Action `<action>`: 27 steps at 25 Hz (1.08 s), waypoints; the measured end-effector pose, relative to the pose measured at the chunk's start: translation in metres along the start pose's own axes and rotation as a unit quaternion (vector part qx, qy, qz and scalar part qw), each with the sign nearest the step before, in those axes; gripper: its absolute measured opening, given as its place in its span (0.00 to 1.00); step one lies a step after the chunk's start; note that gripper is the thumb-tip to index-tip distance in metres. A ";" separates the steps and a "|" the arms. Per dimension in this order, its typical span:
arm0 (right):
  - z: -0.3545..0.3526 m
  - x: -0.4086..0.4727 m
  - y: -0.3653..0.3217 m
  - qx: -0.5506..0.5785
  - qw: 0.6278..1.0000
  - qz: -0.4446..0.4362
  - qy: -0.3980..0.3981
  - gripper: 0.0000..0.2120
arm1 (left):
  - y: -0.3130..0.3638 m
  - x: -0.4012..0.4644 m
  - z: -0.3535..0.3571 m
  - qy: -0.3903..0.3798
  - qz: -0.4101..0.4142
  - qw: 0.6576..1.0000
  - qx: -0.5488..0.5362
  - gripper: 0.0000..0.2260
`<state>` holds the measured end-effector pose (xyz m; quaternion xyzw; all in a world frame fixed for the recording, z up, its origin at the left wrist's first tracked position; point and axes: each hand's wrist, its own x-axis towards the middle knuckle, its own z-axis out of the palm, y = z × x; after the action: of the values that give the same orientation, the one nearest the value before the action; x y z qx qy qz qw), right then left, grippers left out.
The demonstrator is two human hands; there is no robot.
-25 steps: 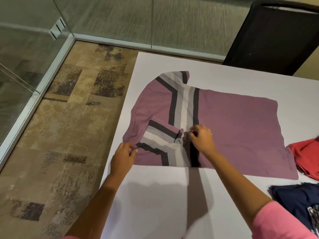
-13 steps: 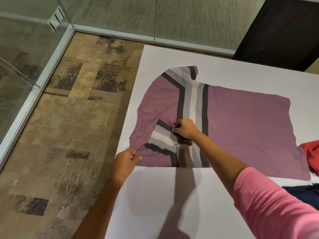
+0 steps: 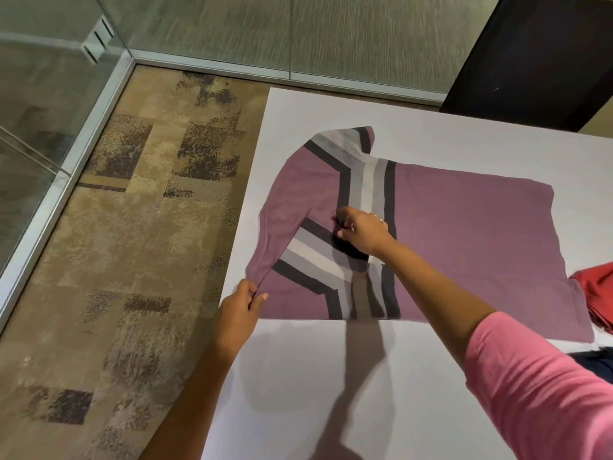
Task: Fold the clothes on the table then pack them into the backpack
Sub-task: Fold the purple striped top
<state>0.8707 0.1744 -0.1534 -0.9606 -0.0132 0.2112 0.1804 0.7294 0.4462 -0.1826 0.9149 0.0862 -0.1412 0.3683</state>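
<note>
A mauve sweater [image 3: 464, 234] with grey, white and dark stripes lies spread on the white table [image 3: 331, 393], its near sleeve folded across the body. My left hand [image 3: 240, 310] pinches the sweater's near-left corner at the table's left edge. Over the striped band, my right hand [image 3: 363, 232] pinches the folded sleeve's cloth between fingers and thumb. No backpack is in view.
A red garment [image 3: 597, 293] lies at the right edge, and a sliver of a dark navy one [image 3: 593, 360] shows below it. A black chair back [image 3: 537, 54] stands behind the table's far right. Patterned carpet and glass walls are on the left.
My right hand has moved up and left along the striped sleeve, drawing it further over the body. My left hand has shifted slightly left, still holding the corner. The camera has turned left.
</note>
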 end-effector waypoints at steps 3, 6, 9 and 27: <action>0.013 -0.004 0.005 -0.050 0.997 0.038 -0.053 0.21 | -0.005 0.000 -0.001 -0.009 -0.019 1.000 -0.002 0.12; 0.018 -0.004 0.005 -0.006 0.999 0.046 -0.007 0.13 | -0.009 -0.001 -0.006 -0.010 0.010 1.000 -0.007 0.12; 0.016 -0.004 0.004 0.100 0.991 0.044 0.076 0.06 | 0.000 -0.001 -0.013 0.050 0.060 0.997 0.018 0.08; 0.067 -0.142 0.088 0.031 0.982 0.110 0.153 0.22 | -0.015 0.011 0.009 0.146 -0.016 0.980 0.132 0.12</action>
<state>0.7094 0.1007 -0.1842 -0.9710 0.1271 0.0808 0.1855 0.7339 0.4508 -0.2019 0.9646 0.1344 -0.0218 0.2259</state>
